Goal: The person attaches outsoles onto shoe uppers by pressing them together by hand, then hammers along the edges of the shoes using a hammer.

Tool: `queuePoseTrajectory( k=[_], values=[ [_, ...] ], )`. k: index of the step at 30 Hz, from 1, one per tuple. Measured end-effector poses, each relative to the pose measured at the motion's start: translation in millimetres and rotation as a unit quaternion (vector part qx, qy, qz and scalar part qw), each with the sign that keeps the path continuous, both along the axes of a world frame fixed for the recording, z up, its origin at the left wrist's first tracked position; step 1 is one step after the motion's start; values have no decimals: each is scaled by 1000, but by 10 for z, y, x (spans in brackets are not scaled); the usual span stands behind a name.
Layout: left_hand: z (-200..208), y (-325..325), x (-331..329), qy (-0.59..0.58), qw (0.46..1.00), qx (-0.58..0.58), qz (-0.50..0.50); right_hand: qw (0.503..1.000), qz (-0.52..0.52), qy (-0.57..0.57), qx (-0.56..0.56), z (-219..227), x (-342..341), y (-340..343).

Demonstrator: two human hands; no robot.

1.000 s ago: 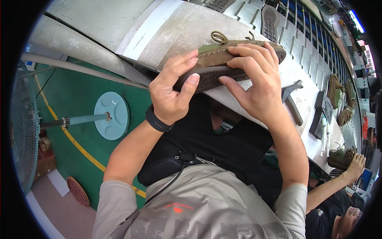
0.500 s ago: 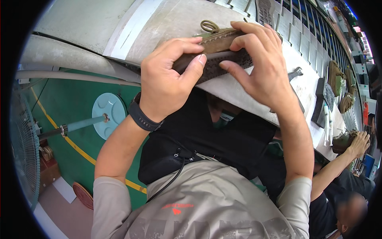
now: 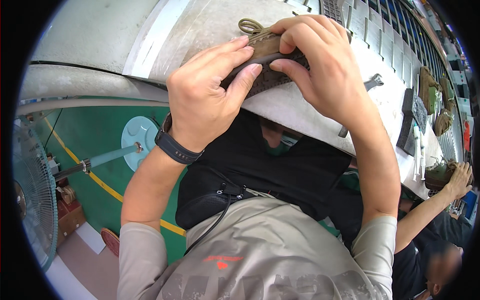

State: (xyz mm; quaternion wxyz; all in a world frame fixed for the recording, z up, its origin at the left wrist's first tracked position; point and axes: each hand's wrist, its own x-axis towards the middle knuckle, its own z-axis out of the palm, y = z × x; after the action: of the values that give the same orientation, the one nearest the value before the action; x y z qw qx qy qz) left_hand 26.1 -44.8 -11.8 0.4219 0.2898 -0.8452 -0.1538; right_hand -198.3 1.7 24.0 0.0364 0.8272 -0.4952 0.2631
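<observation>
Both my hands grip a brown lace-up shoe (image 3: 265, 46) above the near edge of the pale worktable. It lies on its side, so its dark treaded sole (image 3: 270, 82) faces me. My left hand (image 3: 205, 90), with a dark band on the wrist, is closed on one part of the shoe, fingers on the upper and thumb against the sole. Further right, my right hand (image 3: 325, 70) curls its fingers over the upper and sets its thumb at the sole's edge. A looped lace (image 3: 250, 24) sticks up behind. My fingers hide both ends of the shoe.
To the right on the table lie a wrench (image 3: 374, 81), a dark block (image 3: 411, 120) and white slender tubes (image 3: 419, 150). Other shoes (image 3: 427, 92) stand by the slatted conveyor (image 3: 385, 30). A co-worker's hand (image 3: 459, 181) touches a shoe. A fan (image 3: 37, 195) stands left.
My hands and the shoe have shifted slightly left and up in view. My right thumb now rests at the sole's edge, nearer my left thumb. The co-worker's hand still touches the shoe.
</observation>
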Motion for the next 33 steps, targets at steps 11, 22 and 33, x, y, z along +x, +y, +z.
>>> queuePoseTrajectory(
  k=[11,22,33],
  values=[
    [244,-212,-182,-89,978,143,-123,847,-183,-492,80,-393,-569,-259],
    [-18,-265,-380,-16,944,279,-176,788,-181,-580,100,-560,-339,-840],
    [-21,-268,-388,-9,946,275,-169,891,-252,-291,240,64,-384,-410]
  ],
)
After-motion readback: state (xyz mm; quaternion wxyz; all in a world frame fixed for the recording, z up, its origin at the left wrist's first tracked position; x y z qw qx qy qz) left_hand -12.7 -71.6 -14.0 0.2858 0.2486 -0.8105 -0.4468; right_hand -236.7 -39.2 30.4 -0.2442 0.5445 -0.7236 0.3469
